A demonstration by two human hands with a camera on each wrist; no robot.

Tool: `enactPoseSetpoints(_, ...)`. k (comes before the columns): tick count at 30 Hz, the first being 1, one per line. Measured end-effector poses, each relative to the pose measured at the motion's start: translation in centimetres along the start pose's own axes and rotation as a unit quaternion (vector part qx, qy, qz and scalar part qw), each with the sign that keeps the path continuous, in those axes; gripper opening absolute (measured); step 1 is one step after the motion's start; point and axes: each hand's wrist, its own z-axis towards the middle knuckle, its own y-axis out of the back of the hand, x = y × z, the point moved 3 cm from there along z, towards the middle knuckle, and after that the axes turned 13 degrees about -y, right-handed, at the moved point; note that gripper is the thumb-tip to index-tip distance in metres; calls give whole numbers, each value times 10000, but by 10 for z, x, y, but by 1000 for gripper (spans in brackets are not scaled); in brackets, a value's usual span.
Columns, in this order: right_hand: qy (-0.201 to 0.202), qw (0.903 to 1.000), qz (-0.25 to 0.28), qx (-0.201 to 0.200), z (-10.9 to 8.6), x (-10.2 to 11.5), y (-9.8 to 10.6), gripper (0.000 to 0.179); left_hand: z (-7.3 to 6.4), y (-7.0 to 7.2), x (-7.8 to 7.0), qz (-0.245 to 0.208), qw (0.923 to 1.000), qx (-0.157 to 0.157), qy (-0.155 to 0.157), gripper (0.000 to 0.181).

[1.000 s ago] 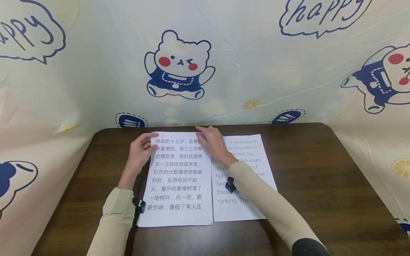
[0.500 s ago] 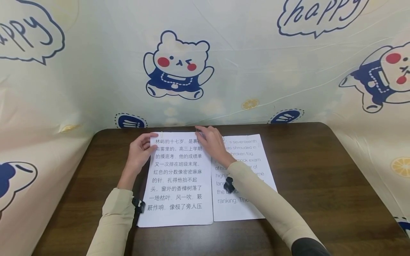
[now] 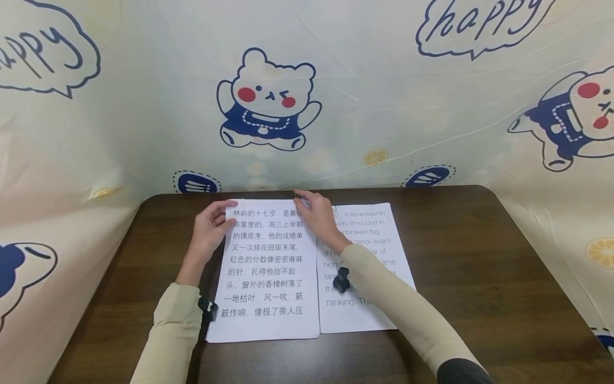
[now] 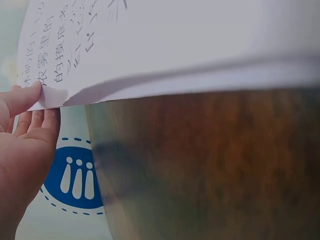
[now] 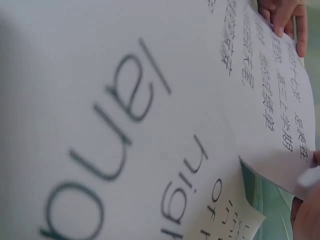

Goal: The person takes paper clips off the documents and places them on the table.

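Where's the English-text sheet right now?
Head view: the English-text sheet lies on the brown table, just right of the Chinese-text sheet, partly hidden by the right sleeve.

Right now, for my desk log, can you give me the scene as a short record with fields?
Left hand: pinches the left page's upper left edge
Right hand: at that page's upper right corner
Left page: Chinese text
Right page: English text, partly hidden by right sleeve
Table: dark brown, under both pages
Backdrop: pale, printed with bears
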Motion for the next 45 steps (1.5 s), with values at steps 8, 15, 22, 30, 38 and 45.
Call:
enactPoseSetpoints(8,-649,9951,716,191,0,-3,-2,35,0,0,-1,10,10000,-32,-3,39)
enactPoseSetpoints(15,-1190,9789,1635,304,4,-5,3,35,0,-2,-1,-38,9999,-95,-26,39)
enactPoseSetpoints(22,-1416,9583,2444,439,13,-11,25,33,0,-4,-2,-11,9999,-105,-13,39)
enactPoseSetpoints(30,-1508,9578,2413,401,17,-24,48,36,0,-3,-2,0,10000,-87,-11,40)
enactPoseSetpoints(38,-1387,9712,1919,265,20,-42,74,37,0,-4,-1,42,9999,-111,-93,40)
enactPoseSetpoints(45,-1506,9799,1292,222,18,-65,103,35,-1,0,1,73,9999,-122,-85,40)
